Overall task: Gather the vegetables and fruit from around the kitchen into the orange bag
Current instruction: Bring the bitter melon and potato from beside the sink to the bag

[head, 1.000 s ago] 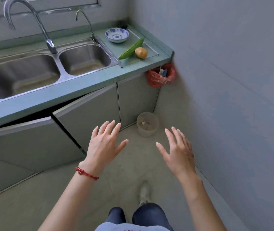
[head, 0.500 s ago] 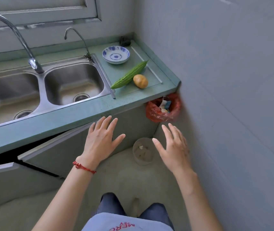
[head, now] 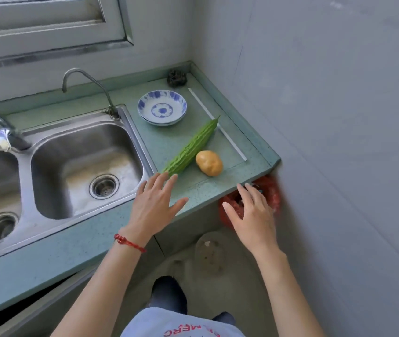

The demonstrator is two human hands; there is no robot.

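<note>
A long green bitter gourd (head: 192, 146) lies diagonally on the green counter (head: 230, 176), right of the sink. A yellow-brown potato (head: 209, 163) sits beside it, near the counter's front edge. My left hand (head: 156, 206) hovers open, its fingertips just short of the gourd's near end. My right hand (head: 252, 215) is open with fingers spread, off the counter's right corner, in front of an orange-red plastic bag (head: 270, 194) that hangs below the corner and is partly hidden by the hand.
A blue-and-white bowl (head: 162, 107) stands behind the gourd, a dark scrubber (head: 176, 76) in the back corner. A double steel sink (head: 82, 164) with two taps fills the left. A grey wall (head: 339, 142) closes the right side. A clear tub (head: 209, 251) sits on the floor.
I have stepped closer to the counter. Both open hands rose from floor level to the counter's front edge, the left one reaching the gourd's near end.
</note>
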